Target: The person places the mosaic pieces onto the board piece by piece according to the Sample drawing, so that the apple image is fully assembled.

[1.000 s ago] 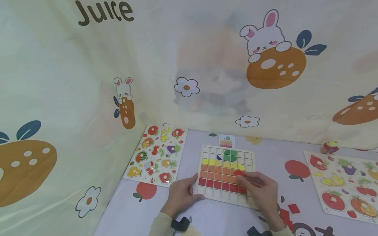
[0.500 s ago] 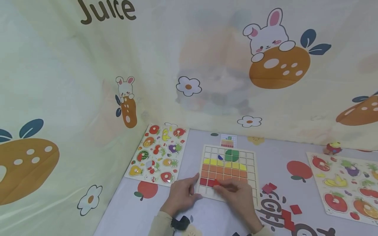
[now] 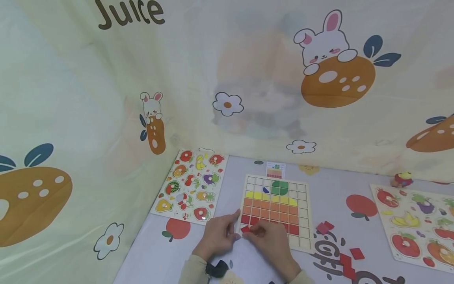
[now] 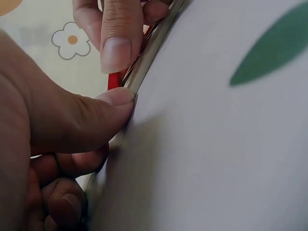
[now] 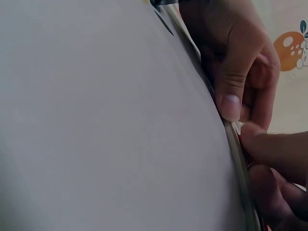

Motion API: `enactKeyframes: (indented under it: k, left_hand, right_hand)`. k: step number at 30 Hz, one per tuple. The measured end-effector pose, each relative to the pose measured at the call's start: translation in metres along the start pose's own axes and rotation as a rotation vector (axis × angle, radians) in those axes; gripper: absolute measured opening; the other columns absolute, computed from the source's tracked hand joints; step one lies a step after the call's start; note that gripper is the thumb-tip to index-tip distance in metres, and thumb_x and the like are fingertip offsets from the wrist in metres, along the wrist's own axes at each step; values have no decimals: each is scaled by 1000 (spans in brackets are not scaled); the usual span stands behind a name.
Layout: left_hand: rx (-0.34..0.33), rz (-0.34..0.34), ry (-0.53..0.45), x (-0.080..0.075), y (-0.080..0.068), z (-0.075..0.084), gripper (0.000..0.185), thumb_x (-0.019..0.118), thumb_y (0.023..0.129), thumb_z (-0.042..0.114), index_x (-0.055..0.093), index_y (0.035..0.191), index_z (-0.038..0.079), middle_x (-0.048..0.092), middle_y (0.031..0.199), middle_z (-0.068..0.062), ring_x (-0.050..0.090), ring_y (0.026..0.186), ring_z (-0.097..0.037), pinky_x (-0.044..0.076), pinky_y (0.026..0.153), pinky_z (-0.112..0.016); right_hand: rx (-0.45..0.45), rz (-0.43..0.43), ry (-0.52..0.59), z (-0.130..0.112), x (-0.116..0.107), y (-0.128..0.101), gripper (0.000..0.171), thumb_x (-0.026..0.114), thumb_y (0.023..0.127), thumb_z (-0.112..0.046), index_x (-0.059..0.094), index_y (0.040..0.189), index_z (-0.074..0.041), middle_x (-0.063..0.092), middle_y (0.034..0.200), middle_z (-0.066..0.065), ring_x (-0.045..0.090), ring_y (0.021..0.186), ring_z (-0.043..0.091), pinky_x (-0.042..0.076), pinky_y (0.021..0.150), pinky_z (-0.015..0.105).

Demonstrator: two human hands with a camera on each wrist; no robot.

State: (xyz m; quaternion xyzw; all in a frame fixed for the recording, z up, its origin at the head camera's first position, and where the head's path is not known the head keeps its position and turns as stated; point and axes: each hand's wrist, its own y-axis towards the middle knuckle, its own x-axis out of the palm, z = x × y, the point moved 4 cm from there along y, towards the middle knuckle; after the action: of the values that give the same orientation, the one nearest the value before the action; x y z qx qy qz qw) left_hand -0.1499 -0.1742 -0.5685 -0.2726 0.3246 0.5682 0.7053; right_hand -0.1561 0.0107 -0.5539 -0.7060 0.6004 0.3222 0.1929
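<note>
A wooden grid board (image 3: 302,215) is seen at the centre of the table (image 3: 166,260). Its upper rows are filled: green at 12 o'clock, then a yellow row, two orange rows and a partly filled red row. The lowest row and the column at 3 o'clock are seen unfilled.

A red tile (image 3: 245,228) is pinched by the fingertips of the right hand (image 3: 271,246) at the board's 7 o'clock corner, over the bottom-left cells; whether it is seated in a cell cannot be told. In the left wrist view the red tile's edge (image 4: 114,80) is seen against the board's rim (image 4: 149,53), under a fingertip.

The board's 9 o'clock edge is steadied by the left hand (image 3: 215,237), thumb pressed to the rim and the other fingers curled.

Loose red tiles (image 3: 345,262) are noted at 4 o'clock from the board, with a darker pair (image 3: 324,227) just beside its right edge. A small pattern card (image 3: 275,169) lies at 12 o'clock.

Judgement: the pattern is well over half done; the red bottom portion is left.
</note>
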Motion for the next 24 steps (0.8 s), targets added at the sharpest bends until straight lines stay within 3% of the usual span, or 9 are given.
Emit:
enactKeyframes:
  k: [4,9,15,24]
  left_hand:
    - [13,2,-4,0,0,1,75,84,85,19,56,155,19,54,73,18,42,58,0,35,59,-20]
    - [10,0,-4,-1,0,1,75,84,86,18,56,155,19,54,73,18,42,59,0,35,59,-20]
    - [14,-5,-19,-1,0,1,73,83,87,18,57,155,18,54,73,17,42,58,0,34,58,-20]
    - [43,25,-10,-1,0,0,74,84,84,20,58,153,17,54,72,18,41,57,1,34,57,-20]
  right_hand:
    - [1,-47,-20,1,-2,4,22,96,78,-27,81,94,-22,67,70,-17,54,62,-2,47,63,20]
    - [-92,-124,-63,2,-5,9,29,91,85,-26,82,113,-26,59,73,-23,48,64,-1,43,62,20]
    - [-135,-140,-122,1,-3,11,21,91,84,-25,84,103,-26,59,74,-23,46,66,-2,41,63,20]
    - [-128,-33,-164,-4,1,11,24,96,76,-32,83,95,-26,61,71,-21,44,64,-3,38,61,21]
